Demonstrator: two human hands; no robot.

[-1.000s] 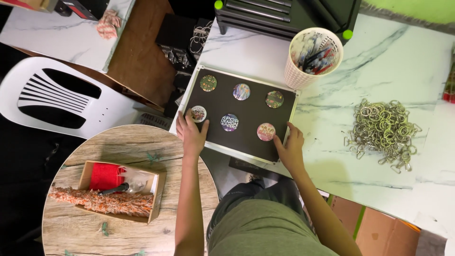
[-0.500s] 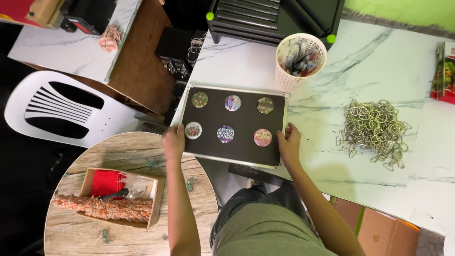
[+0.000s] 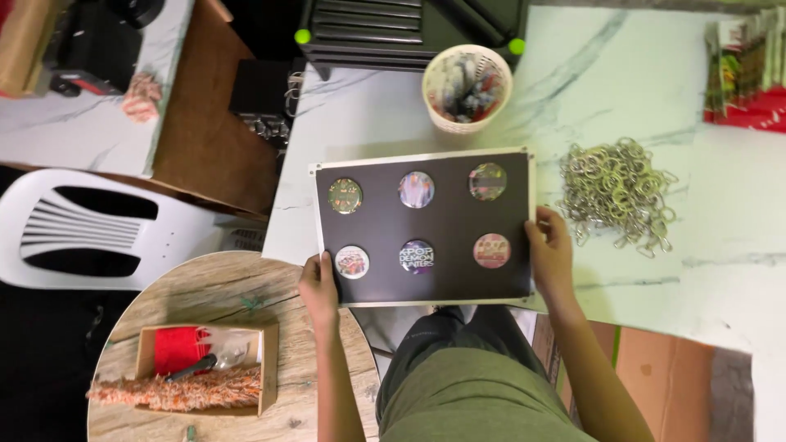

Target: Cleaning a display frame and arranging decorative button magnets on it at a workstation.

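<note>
A flat black board with a white border [image 3: 446,221] lies on the white marble table [image 3: 377,123]. Several round picture badges sit on it in two rows. My left hand [image 3: 319,286] grips the board's near left corner. At the near right edge, my right hand [image 3: 550,254] holds the board, thumb on top. The board is roughly level and squared to me, its near edge overhanging the table above my lap.
A heap of metal key rings [image 3: 616,190] lies right of the board. A white cup of small items [image 3: 467,86] stands behind it. Left are a white plastic chair [image 3: 90,229] and a round wooden table [image 3: 237,303] bearing a cardboard box [image 3: 205,368].
The board has turned from tilted to square with me and looks nearer. Both hands shifted with it along its near edge.
</note>
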